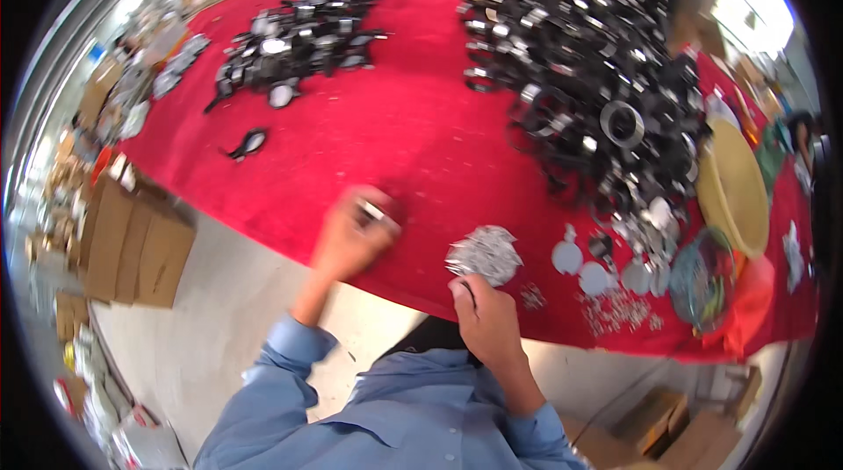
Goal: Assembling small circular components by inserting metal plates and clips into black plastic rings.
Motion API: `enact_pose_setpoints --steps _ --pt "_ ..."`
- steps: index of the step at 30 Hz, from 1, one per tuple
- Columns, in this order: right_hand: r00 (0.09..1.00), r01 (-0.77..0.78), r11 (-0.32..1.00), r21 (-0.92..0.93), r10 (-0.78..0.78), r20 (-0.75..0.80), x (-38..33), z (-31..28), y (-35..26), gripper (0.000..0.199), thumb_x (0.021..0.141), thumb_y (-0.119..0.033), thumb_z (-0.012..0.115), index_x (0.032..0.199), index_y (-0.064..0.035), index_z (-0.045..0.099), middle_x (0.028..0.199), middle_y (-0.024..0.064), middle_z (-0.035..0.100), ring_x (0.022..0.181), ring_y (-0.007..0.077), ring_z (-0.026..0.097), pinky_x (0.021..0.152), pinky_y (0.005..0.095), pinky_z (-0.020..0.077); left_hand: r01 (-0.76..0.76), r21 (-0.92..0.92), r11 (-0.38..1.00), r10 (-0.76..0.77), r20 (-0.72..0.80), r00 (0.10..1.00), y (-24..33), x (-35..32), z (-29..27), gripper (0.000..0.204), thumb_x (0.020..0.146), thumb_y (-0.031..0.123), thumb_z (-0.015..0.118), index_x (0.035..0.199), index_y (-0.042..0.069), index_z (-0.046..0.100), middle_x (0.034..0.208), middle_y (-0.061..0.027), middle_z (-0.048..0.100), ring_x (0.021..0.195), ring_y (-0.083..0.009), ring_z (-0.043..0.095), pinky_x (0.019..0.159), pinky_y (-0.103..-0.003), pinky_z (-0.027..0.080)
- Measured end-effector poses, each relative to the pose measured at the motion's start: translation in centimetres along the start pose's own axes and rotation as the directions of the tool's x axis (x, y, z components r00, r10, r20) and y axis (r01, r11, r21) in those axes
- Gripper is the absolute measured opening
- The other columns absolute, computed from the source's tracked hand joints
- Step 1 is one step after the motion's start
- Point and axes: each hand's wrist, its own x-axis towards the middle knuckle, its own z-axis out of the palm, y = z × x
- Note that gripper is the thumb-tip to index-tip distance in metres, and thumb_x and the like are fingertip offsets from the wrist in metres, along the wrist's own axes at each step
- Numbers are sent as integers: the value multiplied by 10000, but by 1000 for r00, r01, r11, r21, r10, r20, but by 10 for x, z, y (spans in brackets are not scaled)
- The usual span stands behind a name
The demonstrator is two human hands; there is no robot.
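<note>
My left hand [356, 235], smeared by motion, is over the table's near edge with its fingers curled round a small black piece with a shiny edge [372, 210]. Its exact kind is too blurred to tell. To its right, my right hand [488, 316] is closed, thumb against forefinger, on a thin dark thing that is mostly hidden. Just beyond those fingertips lies a round heap of small silvery pieces [485, 256]. Farther off to the left, a single black-framed round piece with a short tail [252, 142] lies alone on the red cloth.
Red cloth [395, 110] covers the table. Black pieces like it form a heap [299, 39] at the far left. Black and silver rings make a large pile [580, 57] at the right. Round discs [567, 256], a clear bowl [701, 281] and a yellow basin [733, 184] stand right. Cardboard boxes [136, 242] flank the table.
</note>
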Motion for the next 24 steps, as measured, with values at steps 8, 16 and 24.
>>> enact_pose_setpoints --steps 8,16,24 --pt "888 -5 963 -270 -120 -443 44 -62 69 194 914 -121 623 1073 -13 601 943 240 680 844 445 669 743 517 533 -463 328 823 518 -99 850 20 115 -109 572 896 -44 660 1441 54 515 1444 -111 554 1318 -228 523 1042 -341 479" --pt "868 -304 741 -598 -44 -495 82 -90 110 308 856 -256 760 942 -6 601 915 184 670 767 372 701 649 454 567 -389 190 901 339 250 907 31 98 82 219 887 43 729 1098 6 686 939 -46 714 834 -97 664 745 -259 543" --pt "828 -54 997 48 72 -557 55 -93 67 223 879 -170 745 958 9 639 795 134 709 668 227 687 634 357 537 -603 572 557 488 362 794 14 176 156 358 815 210 785 1129 85 667 1338 -243 543 1206 -428 552 974 -488 497"
